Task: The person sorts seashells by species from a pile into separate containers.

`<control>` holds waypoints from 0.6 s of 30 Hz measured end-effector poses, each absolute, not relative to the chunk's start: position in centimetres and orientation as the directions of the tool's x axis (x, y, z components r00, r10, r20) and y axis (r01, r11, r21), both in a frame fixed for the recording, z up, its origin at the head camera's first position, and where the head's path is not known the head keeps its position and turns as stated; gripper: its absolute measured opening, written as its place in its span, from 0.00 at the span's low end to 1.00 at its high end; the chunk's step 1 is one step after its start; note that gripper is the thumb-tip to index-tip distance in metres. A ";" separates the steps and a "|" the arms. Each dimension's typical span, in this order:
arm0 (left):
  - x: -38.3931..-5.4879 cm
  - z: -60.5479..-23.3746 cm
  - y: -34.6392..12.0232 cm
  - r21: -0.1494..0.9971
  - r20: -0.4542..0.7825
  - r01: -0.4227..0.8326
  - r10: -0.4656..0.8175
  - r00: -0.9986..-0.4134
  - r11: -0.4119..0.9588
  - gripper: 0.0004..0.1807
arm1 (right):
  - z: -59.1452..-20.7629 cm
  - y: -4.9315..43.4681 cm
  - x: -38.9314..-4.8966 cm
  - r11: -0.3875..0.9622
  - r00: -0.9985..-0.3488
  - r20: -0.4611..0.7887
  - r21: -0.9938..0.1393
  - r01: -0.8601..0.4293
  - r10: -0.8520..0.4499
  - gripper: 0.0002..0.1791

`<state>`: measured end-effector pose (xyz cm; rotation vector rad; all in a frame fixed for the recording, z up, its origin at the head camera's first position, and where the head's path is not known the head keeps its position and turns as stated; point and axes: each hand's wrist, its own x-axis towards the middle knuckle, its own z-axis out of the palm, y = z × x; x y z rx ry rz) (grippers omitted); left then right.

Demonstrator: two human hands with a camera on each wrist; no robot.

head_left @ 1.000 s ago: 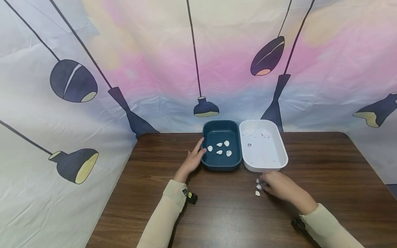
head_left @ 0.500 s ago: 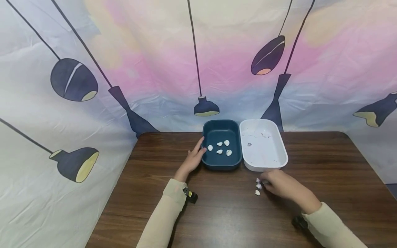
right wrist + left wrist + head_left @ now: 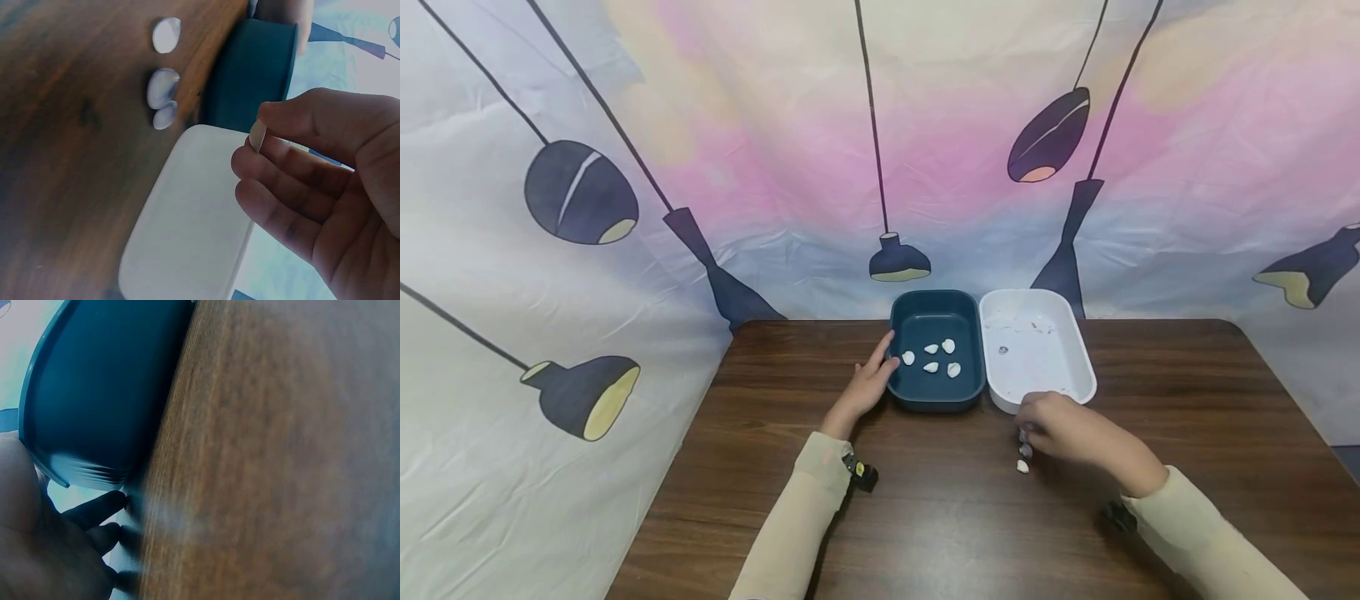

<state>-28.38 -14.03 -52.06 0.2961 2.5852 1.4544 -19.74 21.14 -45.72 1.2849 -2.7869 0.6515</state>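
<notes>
My left hand (image 3: 865, 388) rests against the left side of a dark teal tray (image 3: 936, 405), its fingers extended along the rim. Inside that tray lie several small white seashells (image 3: 953, 370). My right hand (image 3: 1071, 432) is raised by the near edge of a white tray (image 3: 1048, 367), pinching a seashell (image 3: 257, 135) between thumb and fingers, as the right wrist view shows. Below that hand, three more seashells stay on the table: a white one (image 3: 1022, 467), and two purplish ones, the larger (image 3: 162, 87) touching the smaller (image 3: 165, 115).
The two trays stand side by side at the back of the brown wooden table (image 3: 925, 517). A small greyish piece (image 3: 1003, 350) and faint specks lie in the white tray. A fabric backdrop (image 3: 775, 125) printed with lamps hangs right behind the table.
My right hand has lifted from beside the table's shells and shifted slightly up and left to the white tray's near edge, now with a seashell in its pinch. The left hand stays put.
</notes>
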 end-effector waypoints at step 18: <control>-28.3 -52.0 -14.0 0.854 -0.043 0.090 0.241 -0.970 0.513 0.33 | -43.2 20.8 -21.4 0.623 -0.714 0.112 -0.407 -0.668 -0.691 0.11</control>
